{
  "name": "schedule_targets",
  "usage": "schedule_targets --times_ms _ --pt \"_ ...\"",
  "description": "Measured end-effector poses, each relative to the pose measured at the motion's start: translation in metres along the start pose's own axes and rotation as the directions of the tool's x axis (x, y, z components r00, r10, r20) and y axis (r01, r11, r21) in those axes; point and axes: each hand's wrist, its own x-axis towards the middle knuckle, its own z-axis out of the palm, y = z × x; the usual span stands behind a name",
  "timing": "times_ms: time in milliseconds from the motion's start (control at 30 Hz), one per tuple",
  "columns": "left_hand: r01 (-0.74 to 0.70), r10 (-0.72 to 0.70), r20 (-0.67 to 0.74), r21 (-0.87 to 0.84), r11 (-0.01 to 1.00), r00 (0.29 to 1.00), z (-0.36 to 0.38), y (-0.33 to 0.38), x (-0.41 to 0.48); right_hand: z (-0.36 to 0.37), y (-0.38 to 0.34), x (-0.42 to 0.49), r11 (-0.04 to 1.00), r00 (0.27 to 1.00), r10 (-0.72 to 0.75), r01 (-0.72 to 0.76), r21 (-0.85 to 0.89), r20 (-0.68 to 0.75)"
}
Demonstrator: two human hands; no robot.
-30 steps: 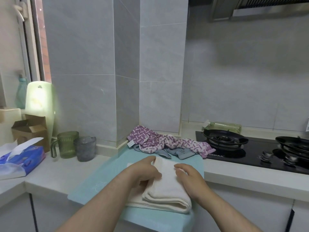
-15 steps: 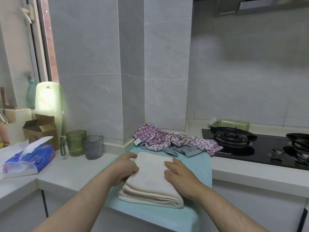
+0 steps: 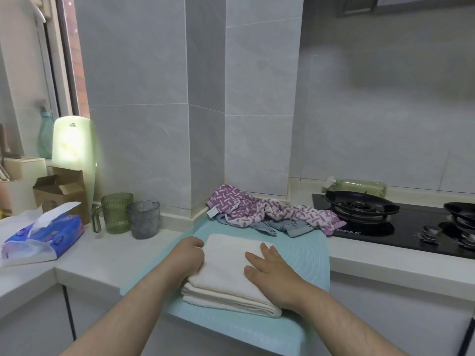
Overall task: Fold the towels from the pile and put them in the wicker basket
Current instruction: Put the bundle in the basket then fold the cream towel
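Observation:
A cream towel (image 3: pixel 226 268), folded into a thick rectangle, lies on a light teal mat (image 3: pixel 308 255) at the counter's front edge. My left hand (image 3: pixel 187 260) is at the towel's left side, its fingers curled in under the edge. My right hand (image 3: pixel 270 271) lies flat on the towel's right half with the fingers spread. Behind the folded towel is the pile: a crumpled purple patterned towel (image 3: pixel 270 211) over a grey-blue towel (image 3: pixel 290 226). No wicker basket is in view.
A green cup (image 3: pixel 117 213) and a grey cup (image 3: pixel 142 219) stand left of the mat, with a blue tissue pack (image 3: pixel 43 235) and a cardboard box (image 3: pixel 60 191) further left. A black gas stove (image 3: pixel 385 222) lies to the right, a bottle (image 3: pixel 359 186) behind it.
My left hand has slid from the top of the cream towel to its left edge. My right hand has spread flat on the towel. The view has turned slightly left.

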Motion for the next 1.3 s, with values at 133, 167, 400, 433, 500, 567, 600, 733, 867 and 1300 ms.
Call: schedule_targets --times_ms 133,167,400,433,500,567,600,733,867,1300 --pt "-0.087 0.094 -0.008 0.306 0.948 0.996 -0.003 -0.011 0.005 0.002 0.001 0.005 0.983 0.997 0.034 -0.021 -0.182 0.069" --pt "-0.122 0.123 0.018 0.344 0.931 0.992 -0.002 -0.012 0.004 0.002 0.000 0.006 0.981 0.996 0.043 -0.028 -0.194 0.073" --pt "-0.303 0.210 0.221 0.615 0.728 0.952 0.004 -0.007 -0.006 0.001 -0.002 0.003 0.989 0.997 0.062 -0.056 -0.134 0.045" --pt "-0.285 0.176 0.231 0.620 0.731 0.957 0.003 -0.007 -0.007 0.000 -0.003 0.003 0.986 0.996 0.069 -0.060 -0.153 0.057" --pt "-0.262 0.147 0.229 0.633 0.729 0.962 0.005 -0.007 -0.010 -0.003 -0.004 0.005 0.980 0.994 0.076 -0.060 -0.188 0.076" --pt "-0.248 0.093 0.251 0.711 0.658 0.964 0.006 -0.004 -0.013 -0.002 -0.005 0.002 0.984 0.994 0.086 -0.074 -0.159 0.068" --pt "-0.249 0.068 0.266 0.744 0.620 0.962 0.006 -0.003 -0.013 0.000 -0.005 0.000 0.991 0.995 0.098 -0.095 -0.099 0.033" --pt "-0.307 0.090 0.310 0.777 0.550 0.946 0.005 -0.001 -0.015 0.001 -0.004 -0.010 0.941 0.895 0.320 -0.262 0.214 -0.310" --pt "-0.321 0.116 0.311 0.767 0.556 0.943 0.004 -0.005 -0.018 -0.018 -0.019 -0.008 0.860 0.871 0.455 -0.376 0.345 -0.184" --pt "-0.537 0.550 -0.080 0.140 0.832 0.832 -0.027 0.025 -0.035 -0.068 -0.052 -0.003 0.986 0.969 -0.077 0.109 0.124 -0.237"
